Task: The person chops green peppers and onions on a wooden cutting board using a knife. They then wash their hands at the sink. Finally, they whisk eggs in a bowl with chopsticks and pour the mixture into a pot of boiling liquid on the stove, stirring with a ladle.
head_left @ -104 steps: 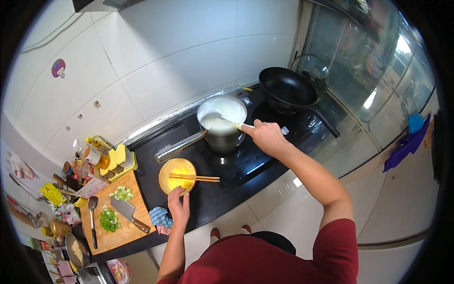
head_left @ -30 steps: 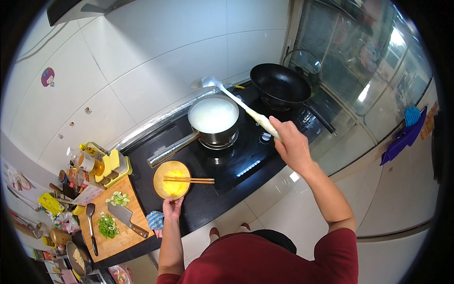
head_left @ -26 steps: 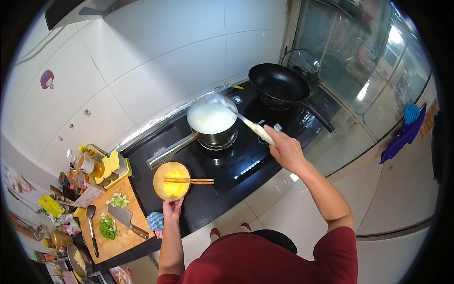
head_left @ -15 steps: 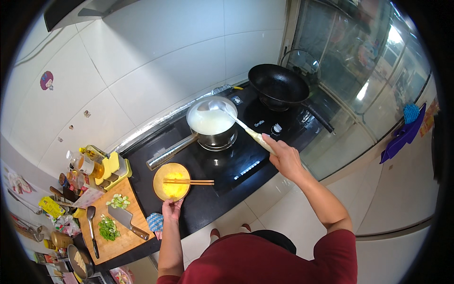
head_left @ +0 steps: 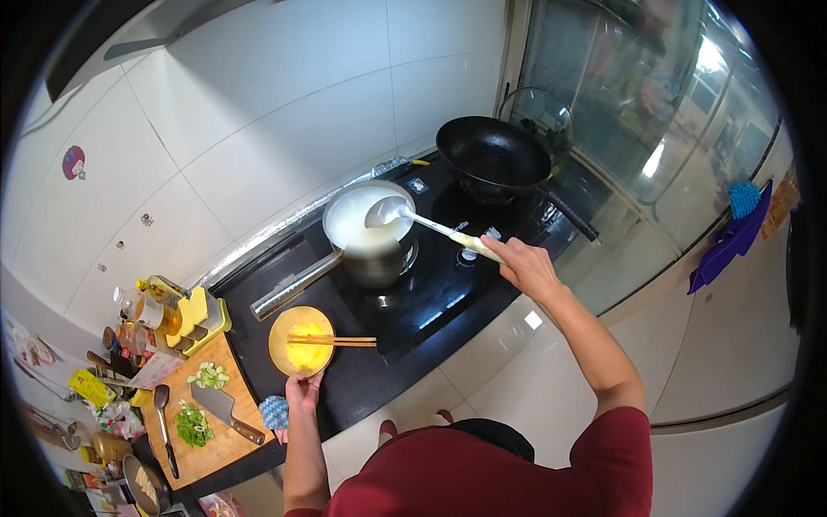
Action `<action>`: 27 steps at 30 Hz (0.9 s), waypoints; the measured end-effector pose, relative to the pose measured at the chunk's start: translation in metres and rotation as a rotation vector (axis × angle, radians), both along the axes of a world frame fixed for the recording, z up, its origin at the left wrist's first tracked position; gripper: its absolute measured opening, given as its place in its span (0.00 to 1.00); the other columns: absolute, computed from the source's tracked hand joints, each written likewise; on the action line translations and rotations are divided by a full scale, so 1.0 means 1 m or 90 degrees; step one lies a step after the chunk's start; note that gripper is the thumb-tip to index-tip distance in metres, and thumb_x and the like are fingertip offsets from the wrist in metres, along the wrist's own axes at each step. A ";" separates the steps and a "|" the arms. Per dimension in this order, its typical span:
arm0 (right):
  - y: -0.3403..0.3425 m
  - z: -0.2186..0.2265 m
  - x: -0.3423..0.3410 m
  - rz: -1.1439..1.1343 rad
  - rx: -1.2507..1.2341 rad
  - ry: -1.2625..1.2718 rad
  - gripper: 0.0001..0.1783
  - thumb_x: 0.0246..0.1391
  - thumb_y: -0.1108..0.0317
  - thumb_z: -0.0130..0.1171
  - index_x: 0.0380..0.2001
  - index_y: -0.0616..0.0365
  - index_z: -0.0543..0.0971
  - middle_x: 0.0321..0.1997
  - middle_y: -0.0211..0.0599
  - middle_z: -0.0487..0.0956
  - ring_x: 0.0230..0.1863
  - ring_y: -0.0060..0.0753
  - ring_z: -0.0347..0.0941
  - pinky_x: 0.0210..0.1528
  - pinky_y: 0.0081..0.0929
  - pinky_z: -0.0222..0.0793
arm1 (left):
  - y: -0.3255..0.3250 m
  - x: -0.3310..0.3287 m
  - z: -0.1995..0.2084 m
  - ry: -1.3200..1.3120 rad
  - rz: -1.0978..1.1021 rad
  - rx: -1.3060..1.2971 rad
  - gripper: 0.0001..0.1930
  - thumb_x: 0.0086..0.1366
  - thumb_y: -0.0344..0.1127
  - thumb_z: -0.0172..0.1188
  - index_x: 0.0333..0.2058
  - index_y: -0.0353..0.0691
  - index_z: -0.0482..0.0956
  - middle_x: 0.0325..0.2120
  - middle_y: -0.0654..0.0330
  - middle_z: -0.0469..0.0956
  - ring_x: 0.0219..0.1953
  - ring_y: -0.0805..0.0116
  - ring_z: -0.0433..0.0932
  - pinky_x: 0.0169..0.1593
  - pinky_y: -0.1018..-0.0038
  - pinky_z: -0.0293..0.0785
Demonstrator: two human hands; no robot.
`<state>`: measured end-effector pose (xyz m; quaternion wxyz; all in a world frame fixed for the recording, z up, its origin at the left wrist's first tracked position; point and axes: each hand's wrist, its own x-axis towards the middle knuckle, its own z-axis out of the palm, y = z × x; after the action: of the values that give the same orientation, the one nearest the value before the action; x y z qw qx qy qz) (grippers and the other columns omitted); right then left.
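A: Positions, left to right?

B: Cutting board [head_left: 207, 461], bearing chopped greens [head_left: 193, 426] and 1 knife [head_left: 215, 403]. Then the yellow bowl [head_left: 278, 340] over the table [head_left: 370, 379], 2 chopsticks [head_left: 349, 341] across it. Left hand [head_left: 303, 393] touches its near rim; how tight that grip is, cannot tell. Next, saucepan [head_left: 345, 205] on the stove, pale contents. Ladle [head_left: 472, 244]: head over the saucepan, handle wrapped by the closed grip of the right hand [head_left: 527, 269]. Wok [head_left: 493, 155] beyond.

A: Change over 0.5 s?

B: Left hand unchanged at the bowl. Ladle head shifted toward the saucepan's right side; right hand drawn outward. Judgement: work centres on the saucepan; the bowl is merely steadied.

A: Unclear?

B: Small pan [head_left: 131, 472], lower left, partly lost at the dark rim. Bowl's base and left fingers' undersides hidden. Saucepan's near wall blurred. Whether the ladle head touches liquid: cannot tell.
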<state>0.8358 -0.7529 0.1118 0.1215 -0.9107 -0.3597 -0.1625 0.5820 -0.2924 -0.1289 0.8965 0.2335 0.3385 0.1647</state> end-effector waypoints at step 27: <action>-0.018 -0.095 0.130 -0.024 -0.021 -0.050 0.13 0.41 0.70 0.66 0.34 0.52 0.78 0.32 0.36 0.76 0.40 0.40 0.72 0.42 0.36 0.66 | -0.016 0.004 0.010 0.017 0.050 0.002 0.29 0.49 0.22 0.49 0.54 0.29 0.67 0.54 0.45 0.72 0.57 0.47 0.72 0.62 0.51 0.69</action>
<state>0.9659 -0.7711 0.0163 0.0893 -0.9122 -0.3494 -0.1945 0.5857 -0.3087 -0.1189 0.8844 0.2238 0.3588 0.1974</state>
